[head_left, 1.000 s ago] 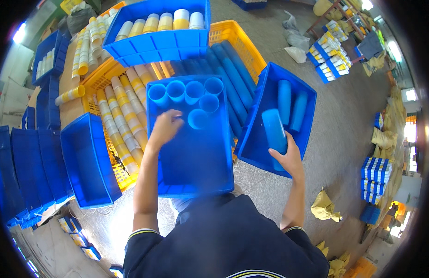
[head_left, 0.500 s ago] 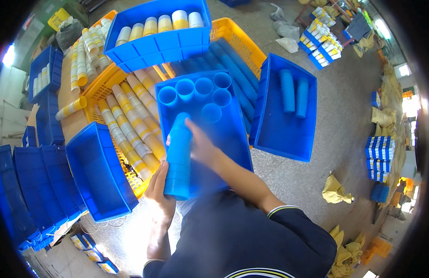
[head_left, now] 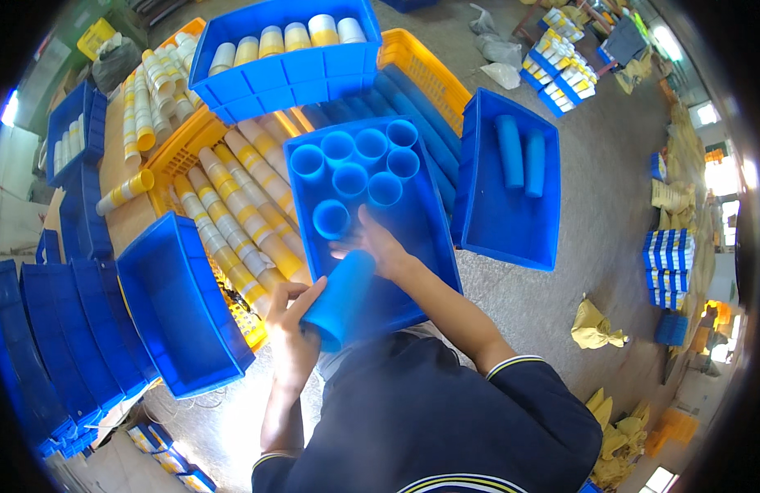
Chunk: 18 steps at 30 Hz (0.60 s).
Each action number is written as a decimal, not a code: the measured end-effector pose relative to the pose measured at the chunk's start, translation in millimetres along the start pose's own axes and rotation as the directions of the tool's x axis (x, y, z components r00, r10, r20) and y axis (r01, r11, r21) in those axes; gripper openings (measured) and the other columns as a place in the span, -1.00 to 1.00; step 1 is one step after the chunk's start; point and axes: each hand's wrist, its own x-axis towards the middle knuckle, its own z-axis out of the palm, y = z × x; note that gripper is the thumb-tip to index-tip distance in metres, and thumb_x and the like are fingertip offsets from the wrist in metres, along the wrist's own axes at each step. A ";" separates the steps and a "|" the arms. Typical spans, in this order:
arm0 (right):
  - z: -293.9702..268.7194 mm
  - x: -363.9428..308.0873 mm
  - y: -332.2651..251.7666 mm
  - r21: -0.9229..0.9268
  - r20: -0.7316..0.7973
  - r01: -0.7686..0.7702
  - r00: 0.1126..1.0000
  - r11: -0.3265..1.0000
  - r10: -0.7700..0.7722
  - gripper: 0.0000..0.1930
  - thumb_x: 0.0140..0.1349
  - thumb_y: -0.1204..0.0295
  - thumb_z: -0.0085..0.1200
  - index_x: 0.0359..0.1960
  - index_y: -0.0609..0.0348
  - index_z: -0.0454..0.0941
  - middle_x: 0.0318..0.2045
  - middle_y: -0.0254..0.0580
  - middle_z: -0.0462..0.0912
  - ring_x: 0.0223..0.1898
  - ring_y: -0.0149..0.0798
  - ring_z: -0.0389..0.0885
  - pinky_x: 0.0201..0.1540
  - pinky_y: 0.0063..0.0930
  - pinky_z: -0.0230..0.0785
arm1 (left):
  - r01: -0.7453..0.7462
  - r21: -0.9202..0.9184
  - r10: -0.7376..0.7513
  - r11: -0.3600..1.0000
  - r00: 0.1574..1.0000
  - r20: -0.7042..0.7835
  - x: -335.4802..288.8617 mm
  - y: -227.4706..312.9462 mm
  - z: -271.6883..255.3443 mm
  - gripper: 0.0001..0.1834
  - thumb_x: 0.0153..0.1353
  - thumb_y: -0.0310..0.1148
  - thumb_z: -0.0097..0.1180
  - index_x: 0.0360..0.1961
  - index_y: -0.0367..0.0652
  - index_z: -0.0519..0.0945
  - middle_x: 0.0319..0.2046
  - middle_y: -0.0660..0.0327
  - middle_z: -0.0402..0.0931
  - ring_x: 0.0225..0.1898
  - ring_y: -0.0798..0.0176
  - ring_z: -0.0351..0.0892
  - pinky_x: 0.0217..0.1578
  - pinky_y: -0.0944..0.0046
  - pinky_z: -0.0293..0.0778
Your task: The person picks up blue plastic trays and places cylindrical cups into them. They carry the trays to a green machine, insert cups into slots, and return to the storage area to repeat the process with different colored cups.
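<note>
The left hand (head_left: 293, 330) grips a blue tube (head_left: 342, 297) near its lower end; the right hand (head_left: 376, 249), fingers spread, is at its upper end, contact unclear.

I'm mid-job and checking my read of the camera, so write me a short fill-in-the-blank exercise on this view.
The left hand holds a tilted tube coloured ____.
In the right-hand bin lie ____ long tubes.
In the middle bin stand ____ upright cylinders.

Missing words: blue; two; eight.
</note>
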 end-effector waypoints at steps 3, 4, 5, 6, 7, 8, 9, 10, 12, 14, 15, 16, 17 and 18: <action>-25.5 -0.8 -3.8 -0.324 -0.163 0.198 0.952 0.925 -0.260 -0.45 0.41 0.03 0.04 0.20 0.24 0.40 0.12 -0.06 0.53 0.13 -0.09 0.51 0.17 -0.09 0.39 | 0.044 -0.032 -0.041 0.999 0.996 0.083 19.2 -29.1 33.6 -0.38 -0.20 -0.83 -0.05 -0.07 -0.20 0.73 -0.22 0.02 0.55 -0.19 -0.03 0.61 -0.14 0.15 0.54; -30.2 -1.4 -9.1 -0.178 -0.220 0.218 0.942 0.960 -0.255 -0.48 0.37 0.18 0.14 0.26 0.17 0.34 0.14 -0.12 0.48 0.13 -0.18 0.47 0.20 -0.16 0.32 | 0.045 -0.022 -0.043 0.999 0.996 0.083 28.0 -39.8 50.0 -0.40 -0.17 -0.82 -0.04 -0.08 -0.20 0.73 -0.22 0.02 0.55 -0.20 -0.05 0.60 -0.14 0.13 0.54; -32.9 -3.4 -13.8 -0.231 -0.107 0.292 0.940 0.928 -0.323 -0.46 0.37 0.20 0.14 0.28 0.15 0.31 0.17 -0.13 0.46 0.14 -0.19 0.46 0.22 -0.17 0.30 | 0.084 -0.009 -0.083 0.996 0.991 0.107 36.8 -50.5 65.4 -0.43 -0.14 -0.81 -0.04 -0.09 -0.19 0.73 -0.23 0.03 0.56 -0.20 -0.07 0.60 -0.13 0.12 0.53; -33.2 -4.1 -20.1 -0.272 -0.070 0.355 0.920 0.895 -0.386 -0.44 0.36 0.21 0.15 0.31 0.14 0.28 0.19 -0.14 0.44 0.15 -0.20 0.45 0.23 -0.18 0.28 | 0.074 0.047 -0.078 0.996 0.993 0.088 45.6 -60.4 78.3 -0.45 -0.13 -0.80 -0.02 -0.10 -0.20 0.73 -0.25 0.02 0.53 -0.20 -0.07 0.58 -0.15 0.10 0.53; -31.6 -5.6 -25.5 -0.305 -0.017 0.436 0.886 0.847 -0.463 -0.42 0.36 0.23 0.15 0.33 0.12 0.25 0.22 -0.15 0.42 0.16 -0.22 0.44 0.25 -0.19 0.27 | 0.012 0.082 -0.011 0.997 1.000 -0.017 53.8 -68.6 87.0 -0.45 -0.13 -0.80 -0.02 -0.10 -0.20 0.73 -0.26 0.02 0.52 -0.20 -0.06 0.57 -0.14 0.10 0.53; -28.9 -6.6 -32.6 -0.426 0.142 0.481 0.872 0.766 -0.469 -0.19 0.37 0.16 0.09 0.49 0.23 -0.07 0.48 0.09 0.08 0.48 0.08 0.07 0.43 0.12 -0.05 | 0.010 0.130 -0.001 0.991 0.997 -0.071 61.3 -75.1 91.7 -0.46 -0.13 -0.79 -0.01 -0.10 -0.21 0.73 -0.26 0.02 0.51 -0.20 -0.06 0.56 -0.14 0.10 0.53; -25.3 -10.0 -34.7 -0.450 0.100 0.454 0.881 0.769 -0.462 -0.18 0.37 0.17 0.09 0.49 0.23 -0.08 0.49 0.10 0.05 0.49 0.07 0.05 0.42 0.14 -0.05 | 0.004 0.179 0.014 0.984 0.995 -0.100 66.9 -78.0 95.2 -0.46 -0.13 -0.79 -0.01 -0.10 -0.21 0.73 -0.27 0.02 0.50 -0.20 -0.05 0.55 -0.14 0.10 0.53; -21.6 -13.5 -36.7 -0.463 0.084 0.454 0.878 0.762 -0.472 -0.17 0.37 0.17 0.09 0.50 0.23 -0.10 0.50 0.11 0.02 0.50 0.06 0.03 0.42 0.15 -0.05 | -0.015 0.238 0.053 0.971 0.987 -0.155 71.5 -78.1 94.8 -0.47 -0.13 -0.79 0.00 -0.11 -0.22 0.73 -0.27 0.02 0.48 -0.19 -0.05 0.53 -0.14 0.12 0.51; -15.6 -25.1 -30.0 -0.453 -0.017 0.429 0.872 0.781 -0.489 -0.23 0.36 0.16 0.12 0.44 0.24 0.01 0.46 0.10 0.11 0.43 0.05 0.20 0.34 0.15 0.14 | 0.020 0.180 0.007 0.983 0.989 -0.147 74.1 -68.5 89.7 -0.46 -0.13 -0.79 0.00 -0.10 -0.22 0.73 -0.26 0.01 0.48 -0.18 -0.06 0.54 -0.15 0.13 0.50; -14.1 -38.0 -15.6 -0.205 -0.079 0.222 0.967 0.953 -0.242 -0.34 0.37 0.15 0.14 0.34 0.24 0.16 0.35 0.08 0.28 0.30 0.00 0.38 0.24 0.08 0.31 | 0.034 0.066 -0.020 0.997 0.979 -0.205 70.7 -48.9 83.6 -0.49 -0.14 -0.82 0.05 -0.15 -0.20 0.73 -0.33 0.04 0.53 -0.25 -0.01 0.56 -0.16 0.17 0.50; -16.1 -43.2 -10.7 -0.054 -0.062 0.144 0.987 0.988 -0.147 -0.39 0.37 0.15 0.15 0.29 0.23 0.23 0.29 0.06 0.37 0.23 -0.02 0.47 0.19 0.05 0.39 | 0.015 0.041 -0.008 0.999 0.984 -0.177 67.6 -37.0 81.7 -0.52 -0.15 -0.81 0.06 -0.18 -0.20 0.71 -0.34 0.05 0.55 -0.27 0.00 0.58 -0.20 0.18 0.50; -15.8 -43.8 -5.7 0.137 0.110 0.091 0.988 0.986 -0.107 -0.53 0.38 0.15 0.14 0.13 0.21 0.36 0.06 -0.01 0.54 0.04 -0.12 0.61 0.09 -0.01 0.52 | -0.002 0.008 0.004 1.000 0.984 -0.176 63.0 -24.8 80.3 -0.56 -0.15 -0.81 0.07 -0.22 -0.21 0.70 -0.36 0.06 0.56 -0.29 0.00 0.60 -0.25 0.19 0.51; -18.5 -45.3 -6.1 0.152 0.146 0.155 0.973 0.976 -0.177 -0.53 0.38 0.15 0.14 0.13 0.21 0.37 0.04 -0.01 0.56 0.04 -0.11 0.61 0.10 0.01 0.51 | -0.014 -0.030 0.010 0.999 0.989 -0.145 58.7 -13.3 78.7 -0.59 -0.16 -0.81 0.08 -0.26 -0.22 0.68 -0.37 0.07 0.58 -0.32 0.00 0.61 -0.30 0.20 0.52; -19.6 -44.1 -8.5 0.175 0.132 0.207 0.964 0.963 -0.231 -0.54 0.38 0.15 0.14 0.13 0.21 0.38 0.02 -0.01 0.58 0.04 -0.11 0.61 0.12 0.04 0.50 | -0.145 0.081 0.157 0.986 0.972 -0.176 54.7 -3.6 76.4 -0.64 -0.21 -0.79 0.08 -0.32 -0.24 0.60 -0.42 0.05 0.59 -0.41 -0.07 0.61 -0.37 0.15 0.53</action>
